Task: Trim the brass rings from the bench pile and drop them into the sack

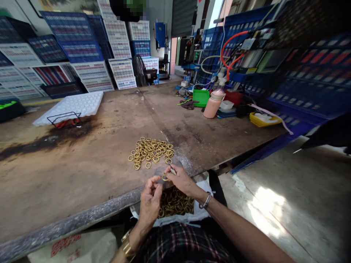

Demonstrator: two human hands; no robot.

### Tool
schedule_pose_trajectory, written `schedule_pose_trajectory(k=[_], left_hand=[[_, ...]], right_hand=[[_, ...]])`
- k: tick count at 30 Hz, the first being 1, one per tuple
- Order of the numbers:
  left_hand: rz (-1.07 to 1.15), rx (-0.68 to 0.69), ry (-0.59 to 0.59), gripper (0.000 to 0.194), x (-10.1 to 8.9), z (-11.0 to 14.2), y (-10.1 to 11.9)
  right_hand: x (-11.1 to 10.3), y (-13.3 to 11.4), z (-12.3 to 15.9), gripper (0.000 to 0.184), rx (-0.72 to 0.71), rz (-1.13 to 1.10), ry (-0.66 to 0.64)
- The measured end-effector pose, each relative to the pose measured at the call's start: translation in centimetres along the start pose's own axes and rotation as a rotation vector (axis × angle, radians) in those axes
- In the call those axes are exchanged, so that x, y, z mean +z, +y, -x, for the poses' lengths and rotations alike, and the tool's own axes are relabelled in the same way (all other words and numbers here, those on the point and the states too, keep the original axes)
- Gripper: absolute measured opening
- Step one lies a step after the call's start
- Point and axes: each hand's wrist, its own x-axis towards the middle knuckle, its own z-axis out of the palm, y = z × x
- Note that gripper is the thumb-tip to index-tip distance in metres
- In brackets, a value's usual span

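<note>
Brass-coloured ring (165,178) was by edge of counter (90,168), pinched w/ slim tool (172,170) in fingers of R hand (179,179); L hand (150,199) fingers curled close by, contact unclear. We judged: loose pinch could drop it into sack (179,219) below; tool slip could jab L fingertips.

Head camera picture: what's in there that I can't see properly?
All in the head view:
Small tool: partly covered by the right hand's fingers.
Single ring: too small to tell whether the left hand touches it.
Lower rings: hidden under the heap's top rings.
Red-printed bag: cut off by the bottom edge.
</note>
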Motion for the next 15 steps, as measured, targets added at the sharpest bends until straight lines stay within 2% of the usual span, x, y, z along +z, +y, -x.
schedule_pose_trajectory(k=[3,5,7,9,13,15], left_hand=[[-0.165,0.166,-0.04,0.02,-0.5,-0.2,0.0],[-0.207,0.189,-0.071,0.018,-0.7,-0.2,-0.1],[-0.205,0.18,-0.08,0.018,-0.8,-0.1,-0.3],[-0.169,0.143,-0.086,0.018,-0.7,-0.1,-0.6],[-0.056,0.016,-0.091,0.023,-0.6,-0.2,-1.0],[-0.018,-0.031,-0.105,0.026,-0.6,-0.2,-0.9]], right_hand=[[0.9,0.0,0.8,0.006,0.122,-0.201,-0.11],[1.1,0.1,1.1,0.009,0.218,-0.302,-0.182],[1.2,0.0,1.3,0.011,0.256,-0.354,-0.216],[1.2,-0.2,1.5,0.016,0.192,-0.297,-0.19],[1.4,-0.4,1.7,0.023,-0.046,-0.05,-0.063],[1.6,-0.3,1.7,0.023,-0.07,0.021,-0.04]])
